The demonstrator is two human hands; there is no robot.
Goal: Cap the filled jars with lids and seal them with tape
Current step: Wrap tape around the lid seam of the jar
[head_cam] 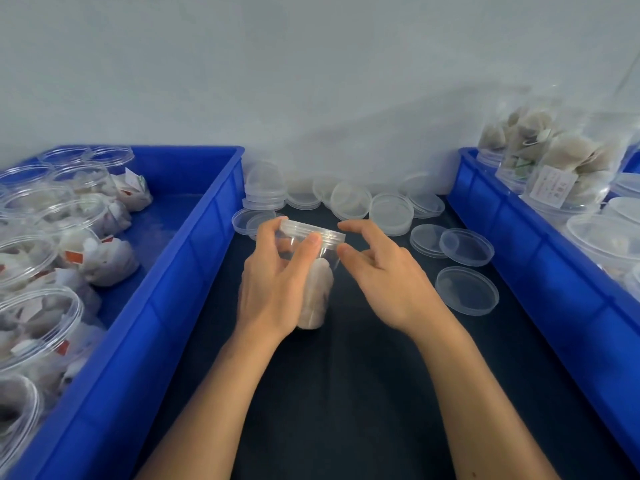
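A clear jar (317, 289) filled with pale tea bags stands on the dark mat in the middle, with a clear lid (311, 231) sitting on its mouth. My left hand (277, 282) grips the jar's upper wall, thumb up against the lid's rim. My right hand (388, 271) hovers just right of the lid, fingers loosely curved and holding nothing; its thumb tip is close to the jar's neck. No tape is in view.
A blue crate (187, 258) on the left holds several filled, lidless jars. Another blue crate (512, 237) on the right holds capped jars. Several loose clear lids (465, 289) lie on the dark mat (346, 393) behind and to the right of the jar.
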